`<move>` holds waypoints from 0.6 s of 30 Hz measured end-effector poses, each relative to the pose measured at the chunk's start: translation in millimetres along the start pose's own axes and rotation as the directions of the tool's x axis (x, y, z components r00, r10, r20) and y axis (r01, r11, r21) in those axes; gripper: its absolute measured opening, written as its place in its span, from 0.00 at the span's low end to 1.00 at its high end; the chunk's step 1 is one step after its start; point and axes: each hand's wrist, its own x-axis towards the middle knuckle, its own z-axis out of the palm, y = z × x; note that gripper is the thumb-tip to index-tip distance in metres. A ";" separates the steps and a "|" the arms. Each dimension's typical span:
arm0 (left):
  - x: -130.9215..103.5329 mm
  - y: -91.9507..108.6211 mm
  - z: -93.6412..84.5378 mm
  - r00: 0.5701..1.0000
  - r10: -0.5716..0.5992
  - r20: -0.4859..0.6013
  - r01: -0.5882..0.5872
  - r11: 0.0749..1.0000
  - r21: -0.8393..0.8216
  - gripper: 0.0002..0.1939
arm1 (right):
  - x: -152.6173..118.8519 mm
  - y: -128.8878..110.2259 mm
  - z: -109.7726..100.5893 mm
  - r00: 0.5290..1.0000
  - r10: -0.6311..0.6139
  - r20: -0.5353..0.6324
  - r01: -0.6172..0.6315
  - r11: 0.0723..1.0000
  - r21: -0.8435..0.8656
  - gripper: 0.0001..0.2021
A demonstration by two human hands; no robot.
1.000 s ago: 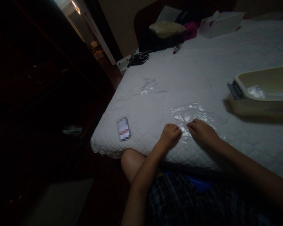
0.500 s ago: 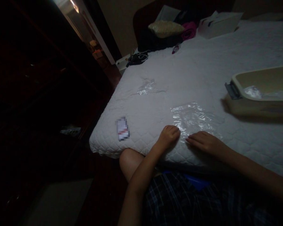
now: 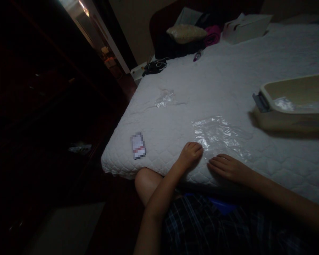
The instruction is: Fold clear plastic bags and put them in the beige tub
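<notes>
A clear plastic bag (image 3: 215, 136) lies flat and slightly wrinkled on the white quilted mattress cover (image 3: 164, 131). At its near left corner my left hand (image 3: 190, 154) is closed, fingers curled down onto the bag's edge; the fingertips are partly hidden. My right hand (image 3: 230, 168) rests palm down at the near edge of the bag, its fingers stretched out and holding nothing.
A cream storage bin (image 3: 295, 120) with a grey latch holds crumpled clear plastic on the right. Another thin plastic piece (image 3: 164, 99) lies farther back. A blurred-out phone-like object (image 3: 138, 146) is at left. A white box (image 3: 247, 28) and a cushion (image 3: 186, 33) are at the back.
My right hand has shifted slightly back toward me, its fingers now flatter and more visible. The left hand and the bag look nearly unchanged.
</notes>
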 end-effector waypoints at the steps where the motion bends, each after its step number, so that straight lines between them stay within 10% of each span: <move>1: -0.1 0.2 0.0 1.000 0.005 -0.007 -0.005 1.000 0.002 0.11 | -0.2 0.2 0.0 1.000 0.001 0.001 -0.001 1.000 -0.006 0.15; 18: -1.4 -2.0 5.6 0.999 0.041 -0.003 -0.041 0.998 0.049 0.12 | 2.5 -7.8 -2.8 0.999 -0.013 -0.045 0.008 0.994 -0.109 0.11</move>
